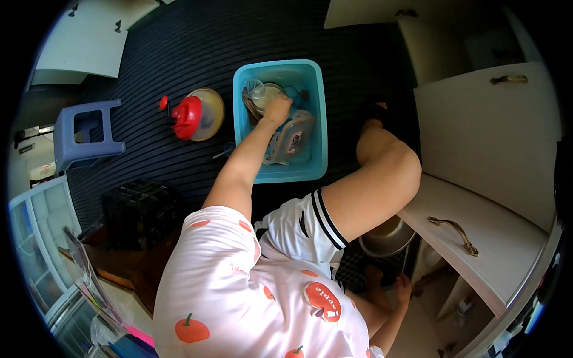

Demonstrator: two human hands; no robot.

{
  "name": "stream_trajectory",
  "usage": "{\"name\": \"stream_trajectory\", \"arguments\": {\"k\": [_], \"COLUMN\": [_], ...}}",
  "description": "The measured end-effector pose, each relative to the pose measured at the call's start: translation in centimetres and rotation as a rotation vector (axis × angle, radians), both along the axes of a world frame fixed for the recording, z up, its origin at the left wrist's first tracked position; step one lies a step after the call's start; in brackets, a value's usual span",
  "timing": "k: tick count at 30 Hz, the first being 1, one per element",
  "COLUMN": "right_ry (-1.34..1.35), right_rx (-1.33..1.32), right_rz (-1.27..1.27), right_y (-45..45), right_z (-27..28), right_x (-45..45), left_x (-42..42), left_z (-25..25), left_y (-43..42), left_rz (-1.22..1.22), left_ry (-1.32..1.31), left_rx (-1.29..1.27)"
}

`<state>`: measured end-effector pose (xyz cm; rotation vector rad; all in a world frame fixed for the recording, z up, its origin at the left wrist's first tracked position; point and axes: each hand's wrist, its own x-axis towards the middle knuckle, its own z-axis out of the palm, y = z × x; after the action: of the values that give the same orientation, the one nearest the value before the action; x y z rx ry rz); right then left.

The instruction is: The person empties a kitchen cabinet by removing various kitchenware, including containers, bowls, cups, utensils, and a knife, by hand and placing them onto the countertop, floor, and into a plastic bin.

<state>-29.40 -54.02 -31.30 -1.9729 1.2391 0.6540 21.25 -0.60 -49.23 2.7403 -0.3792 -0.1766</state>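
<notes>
My left hand [277,111] reaches into a light-blue plastic tub [322,119] on the floor. Its fingers are curled closed beside a round whitish container [267,99]; what they hold, if anything, is hidden. A clear cup [255,89] sits at the tub's upper left. Below my hand, a food container with a clear lid [296,135] leans at a tilt. My right hand [403,289] is low by the open cabinet, fingers loosely extended, with nothing visible in it.
Left of the tub stand a red-topped hand-crank chopper [188,118] and a blue-grey stool [89,134]. A black crate [140,212] is nearer me. On the right are an open cabinet door [477,238] and a metal bowl [388,240] by my leg.
</notes>
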Motion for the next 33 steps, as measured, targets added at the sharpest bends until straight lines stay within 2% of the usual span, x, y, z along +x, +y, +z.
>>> {"name": "stream_trajectory", "arguments": {"k": [4, 7, 10, 11, 13, 18, 23, 25, 27, 29, 31, 32, 33], "right_ry": [-0.073, -0.062, -0.125, -0.123, -0.1, -0.183, -0.242, -0.313, -0.334, -0.312, -0.271, -0.251, -0.28], "right_rx": [-0.033, -0.064, -0.176, -0.184, -0.197, -0.272, -0.281, -0.348, -0.38, -0.374, -0.355, -0.348, -0.327], "right_rz": [0.043, 0.051, 0.25, 0.242, 0.217, 0.199, 0.125, 0.131, 0.103, 0.048, 0.058, 0.059, 0.067], "right_y": [-0.6, 0.9, -0.7, -0.9, 1.8, 1.2, 0.1, 0.8, 1.1, 1.0, 0.9, 0.8, 0.8], "right_z": [-1.0, 0.4, -1.5, -1.7, 1.1, 3.9, 5.1, 6.9, 7.4, 7.1, 6.4, 6.0, 5.8], "right_x": [-1.8, -0.7, -2.2, -1.8, 0.0, 0.2, -0.8, -0.7, -1.5, -2.4, -3.6, -4.1, -4.4], "left_x": [-0.6, -2.1, -4.1, -4.7, -6.3, -7.9, -6.8, -6.3, -7.8, -10.6, -13.1, -13.8, -15.6], "left_z": [-0.5, 1.1, 3.5, 3.4, 5.6, 12.3, 24.4, 30.5, 38.5, 46.4, 52.9, 55.9, 59.0], "left_y": [-0.2, -0.7, -2.2, -2.5, -3.5, -6.6, -9.9, -11.4, -13.7, -15.4, -16.0, -15.2, -15.6], "left_rz": [-0.009, 0.059, 0.135, 0.133, 0.156, 0.178, 0.143, 0.069, -0.048, -0.197, -0.465, -0.684, -0.876], "left_ry": [-0.132, -0.196, -0.188, -0.208, -0.222, -0.368, -0.556, -0.632, -0.667, -0.71, -0.934, -1.034, -1.12], "left_rx": [0.007, -0.047, -0.149, -0.141, -0.272, -0.497, -0.695, -0.907, -1.134, -1.248, -1.336, -1.388, -1.56]}}
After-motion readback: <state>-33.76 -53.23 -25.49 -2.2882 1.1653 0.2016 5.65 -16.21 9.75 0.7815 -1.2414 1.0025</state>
